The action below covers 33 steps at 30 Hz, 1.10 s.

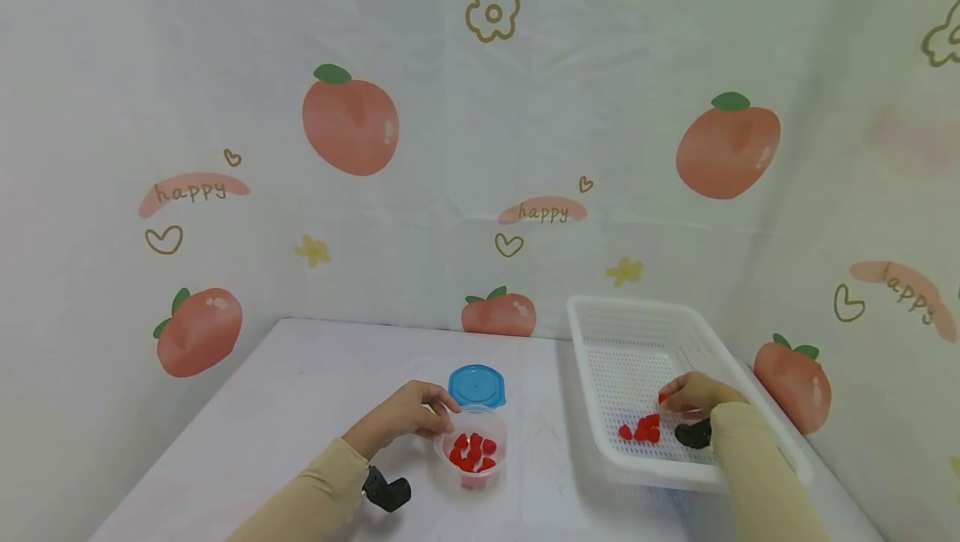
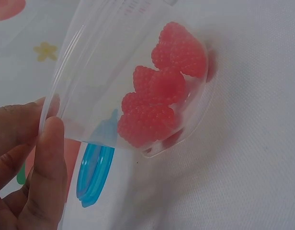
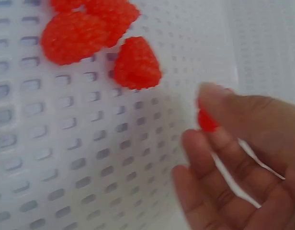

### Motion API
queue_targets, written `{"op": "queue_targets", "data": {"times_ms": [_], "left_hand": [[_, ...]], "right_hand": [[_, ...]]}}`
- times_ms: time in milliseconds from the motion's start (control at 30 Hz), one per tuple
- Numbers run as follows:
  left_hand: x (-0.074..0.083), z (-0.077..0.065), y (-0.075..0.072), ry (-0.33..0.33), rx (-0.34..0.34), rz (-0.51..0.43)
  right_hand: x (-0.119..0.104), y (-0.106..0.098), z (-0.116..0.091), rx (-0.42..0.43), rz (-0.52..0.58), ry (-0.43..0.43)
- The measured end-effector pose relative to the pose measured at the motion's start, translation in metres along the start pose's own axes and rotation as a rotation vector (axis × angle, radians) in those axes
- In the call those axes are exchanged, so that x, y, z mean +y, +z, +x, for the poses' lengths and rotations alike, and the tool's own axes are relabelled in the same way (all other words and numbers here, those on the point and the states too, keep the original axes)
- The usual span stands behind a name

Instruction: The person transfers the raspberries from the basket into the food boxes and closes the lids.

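Observation:
My left hand (image 1: 411, 414) pinches the rim of a clear plastic tub (image 1: 489, 429) between thumb and fingers. Several red raspberries (image 2: 150, 122) lie in the bottom of that tub, which stands on the table. Over the white basket, my right hand (image 1: 693, 393) pinches one raspberry (image 3: 208, 120) between thumb and fingertips, which cover most of it. A small cluster of loose raspberries (image 1: 647, 428) lies on the basket floor to the left of this hand; the right wrist view shows one raspberry (image 3: 137, 63) close by.
A blue lid (image 1: 477, 386) lies flat on the table (image 1: 337, 358) just behind the tub. The white perforated basket (image 1: 587, 375) has raised walls and stands at the right. A printed curtain (image 1: 420, 258) hangs behind the table. Each wrist bears a black device (image 1: 387, 489).

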State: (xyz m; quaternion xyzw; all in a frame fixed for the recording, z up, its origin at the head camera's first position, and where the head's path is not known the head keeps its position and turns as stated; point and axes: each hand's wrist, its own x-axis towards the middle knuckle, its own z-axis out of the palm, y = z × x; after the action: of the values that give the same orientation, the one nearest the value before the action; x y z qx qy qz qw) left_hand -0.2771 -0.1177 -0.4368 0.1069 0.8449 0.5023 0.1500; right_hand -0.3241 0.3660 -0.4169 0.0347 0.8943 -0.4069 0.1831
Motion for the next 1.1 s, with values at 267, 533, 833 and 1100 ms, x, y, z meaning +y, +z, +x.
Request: {"op": "queue_targets", "data": {"times_ms": [267, 533, 833, 1100], "left_hand": [[-0.001, 0.001, 0.001, -0.008, 0.001, 0.004], [0.003, -0.003, -0.002, 0.019, -0.021, -0.014], [0.003, -0.003, -0.002, 0.021, -0.010, -0.012], [0.001, -0.002, -0.001, 0.019, -0.003, -0.012]], "right_hand": [[-0.006, -0.006, 0.007, 0.110, 0.129, -0.120], [-0.021, -0.006, 0.006, 0.082, 0.340, -0.277], [-0.061, -0.004, -0.009, 0.068, 0.522, -0.462], [-0.104, 0.017, -0.031, 0.076, 0.742, -0.588]]}}
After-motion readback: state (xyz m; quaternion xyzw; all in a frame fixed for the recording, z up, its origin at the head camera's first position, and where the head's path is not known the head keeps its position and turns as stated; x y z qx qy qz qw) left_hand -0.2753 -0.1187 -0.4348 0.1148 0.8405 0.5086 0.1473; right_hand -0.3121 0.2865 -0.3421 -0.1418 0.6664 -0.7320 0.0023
